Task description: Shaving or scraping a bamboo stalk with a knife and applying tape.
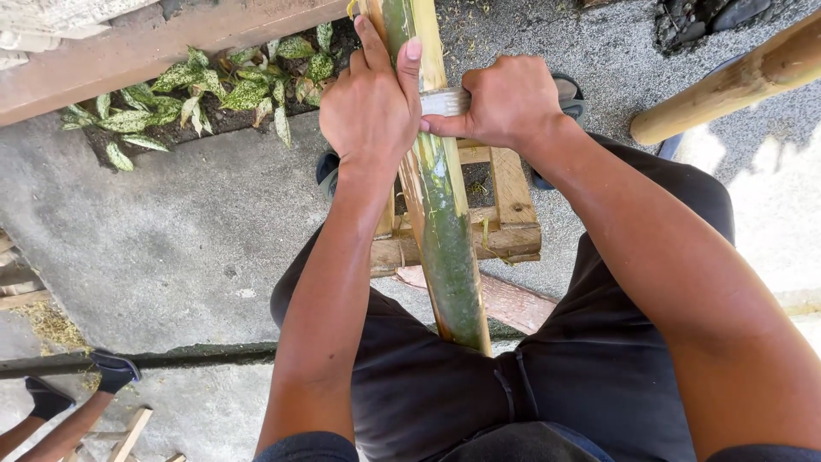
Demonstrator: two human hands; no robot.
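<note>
The green bamboo pole point(445, 214) runs lengthwise between your knees, its near end at your lap and its far end leaving the top of the view, resting across a small wooden stool frame point(505, 227). Much of its skin is green, with pale stripped bands along both edges. Judging by its look, it is stiff and fairly heavy for its width, hard and smooth on the green skin, so likely slick there and rougher on the bared strips; the split edges could be sharp.

Your left hand point(369, 107) lies over the pole's left side, fingers together and curled onto it, forefinger stretched up along the stem. Your right hand point(509, 103) is closed in a fist around the handle of a blade point(445, 101), whose flat pale metal lies crosswise against the pole, just beside your left thumb. Keeping your grip on the bare pale part, behind the blade, looks safest.

Under the stool lies a reddish wooden plank point(513, 299) on the grey concrete floor point(171, 231). Speckled green leaves point(197, 90) grow by a timber edge at upper left. A thick pale pole point(727, 81) crosses the upper right corner. Another person's feet in dark socks point(111, 370) show at lower left.
</note>
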